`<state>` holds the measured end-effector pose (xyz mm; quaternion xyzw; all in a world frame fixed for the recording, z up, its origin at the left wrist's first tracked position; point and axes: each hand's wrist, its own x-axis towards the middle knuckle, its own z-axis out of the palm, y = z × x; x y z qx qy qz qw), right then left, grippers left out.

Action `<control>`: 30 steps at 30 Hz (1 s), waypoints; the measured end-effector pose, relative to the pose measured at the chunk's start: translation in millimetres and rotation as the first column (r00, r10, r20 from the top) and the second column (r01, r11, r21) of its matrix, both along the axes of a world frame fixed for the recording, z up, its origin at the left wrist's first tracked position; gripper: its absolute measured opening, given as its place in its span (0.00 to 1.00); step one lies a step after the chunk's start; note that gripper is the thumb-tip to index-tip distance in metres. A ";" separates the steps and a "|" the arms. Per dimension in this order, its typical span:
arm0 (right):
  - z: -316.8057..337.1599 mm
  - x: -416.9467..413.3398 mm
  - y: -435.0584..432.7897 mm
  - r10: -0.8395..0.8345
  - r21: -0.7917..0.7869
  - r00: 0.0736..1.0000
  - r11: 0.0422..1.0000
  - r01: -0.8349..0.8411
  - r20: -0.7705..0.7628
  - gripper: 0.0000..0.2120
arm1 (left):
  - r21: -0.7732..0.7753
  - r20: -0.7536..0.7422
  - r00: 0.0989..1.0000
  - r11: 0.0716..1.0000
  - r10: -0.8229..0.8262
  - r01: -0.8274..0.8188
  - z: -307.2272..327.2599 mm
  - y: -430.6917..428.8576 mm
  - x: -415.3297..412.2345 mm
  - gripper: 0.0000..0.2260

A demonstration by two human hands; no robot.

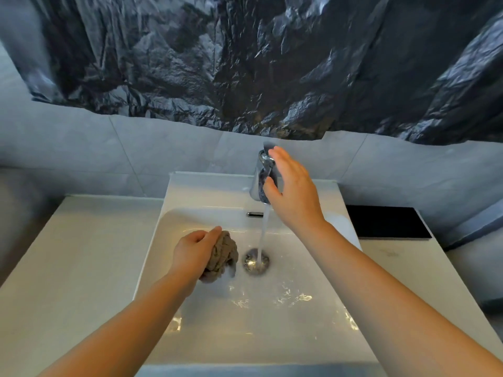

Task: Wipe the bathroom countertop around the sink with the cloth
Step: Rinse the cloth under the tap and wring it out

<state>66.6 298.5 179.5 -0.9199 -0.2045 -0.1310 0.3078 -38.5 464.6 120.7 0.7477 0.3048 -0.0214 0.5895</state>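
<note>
My left hand (194,250) grips a bunched grey-brown cloth (223,257) low inside the white sink (272,336), just left of the drain (257,261). My right hand (292,191) is at the chrome faucet (261,172), fingers straight beside its lever and thumb near the spout. A stream of water (264,235) falls from the faucet onto the drain. The white countertop (76,262) spreads left of the basin, and a narrower strip (402,257) lies to its right.
A black mat (389,221) lies on the counter at the back right. Crumpled dark plastic sheeting (245,63) hangs on the wall above grey tiles (136,148). Water pools and glints on the sink floor in front of the drain.
</note>
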 end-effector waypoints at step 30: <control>-28.8 -137.2 -22.8 0.197 0.442 0.855 0.896 0.042 -0.480 0.07 | -0.204 0.046 0.981 0.960 -0.187 0.192 45.5 8.8 -61.4 0.19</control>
